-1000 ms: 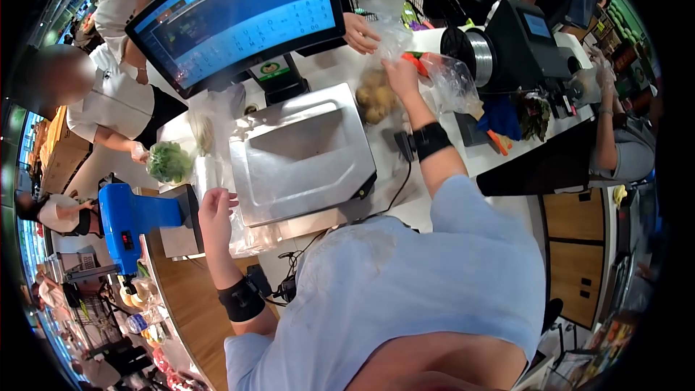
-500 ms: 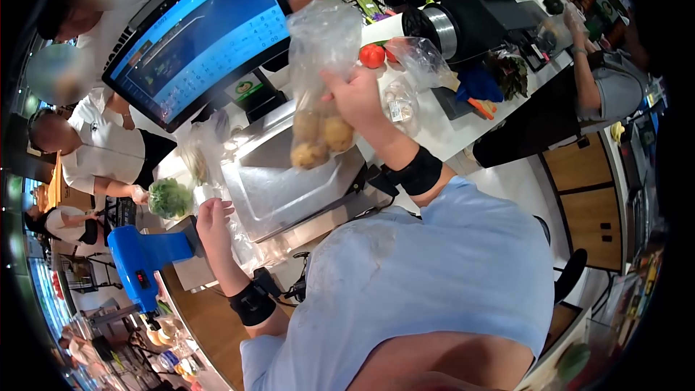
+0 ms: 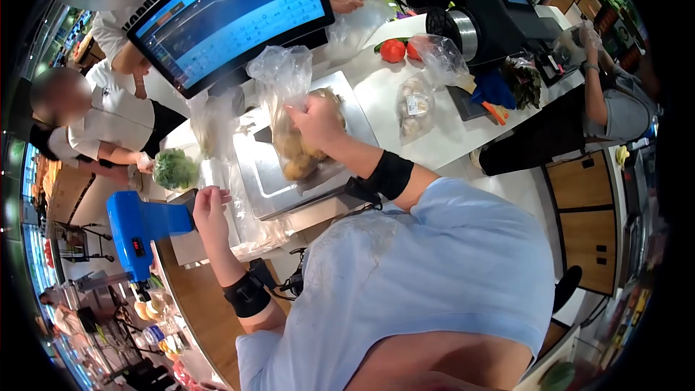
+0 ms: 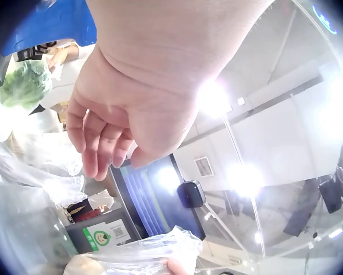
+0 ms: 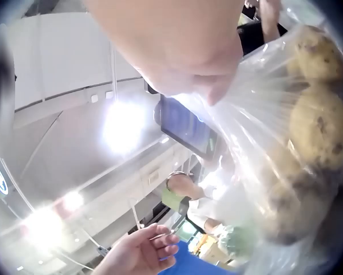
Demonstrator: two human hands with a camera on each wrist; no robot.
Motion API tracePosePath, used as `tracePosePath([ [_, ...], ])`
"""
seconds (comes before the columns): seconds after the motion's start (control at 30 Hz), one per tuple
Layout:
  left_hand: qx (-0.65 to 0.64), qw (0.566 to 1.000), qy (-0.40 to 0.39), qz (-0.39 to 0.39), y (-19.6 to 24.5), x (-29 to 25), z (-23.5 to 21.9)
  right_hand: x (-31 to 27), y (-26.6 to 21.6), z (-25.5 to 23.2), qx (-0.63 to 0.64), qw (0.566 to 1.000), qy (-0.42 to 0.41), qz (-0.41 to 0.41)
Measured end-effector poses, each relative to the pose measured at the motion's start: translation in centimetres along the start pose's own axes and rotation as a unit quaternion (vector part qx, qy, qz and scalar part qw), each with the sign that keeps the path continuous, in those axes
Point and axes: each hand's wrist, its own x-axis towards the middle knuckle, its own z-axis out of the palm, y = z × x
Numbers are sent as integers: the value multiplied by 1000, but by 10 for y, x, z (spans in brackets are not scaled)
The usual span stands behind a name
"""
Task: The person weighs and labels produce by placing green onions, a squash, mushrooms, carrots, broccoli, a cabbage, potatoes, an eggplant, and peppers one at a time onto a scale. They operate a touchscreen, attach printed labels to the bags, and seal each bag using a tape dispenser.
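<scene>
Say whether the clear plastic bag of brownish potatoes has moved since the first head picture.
Yes, leftward in the head view: the bag was beside the flat silver metal scale's right edge and now is over its plate, gripped by the right hand.

The head view looks steeply down from above the shirt (image 3: 420, 268), wide enough to take in the metal scale (image 3: 269, 192) and, on the far side, the screen (image 3: 232, 18). The left wrist view sits very close behind the left hand (image 4: 137, 109), facing the far side and ceiling. The right wrist view, equally close to the right hand (image 5: 183, 51) and bag of potatoes (image 5: 320, 123), faces left across the scene. All three share the screen and the greens (image 3: 175, 169).
</scene>
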Motion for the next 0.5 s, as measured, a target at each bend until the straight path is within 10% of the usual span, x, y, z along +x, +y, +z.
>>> tracePosePath([
  [0.1,3,1000,1,25,4,2,1,6,1,-12,-194,966,22,-172],
  [0.33,84,984,-19,158,21,35,12,-3,-22,-37,-340,937,-37,-74],
  [0.5,221,934,66,273,56,58,32,-16,-34,-63,-313,938,80,-130],
])
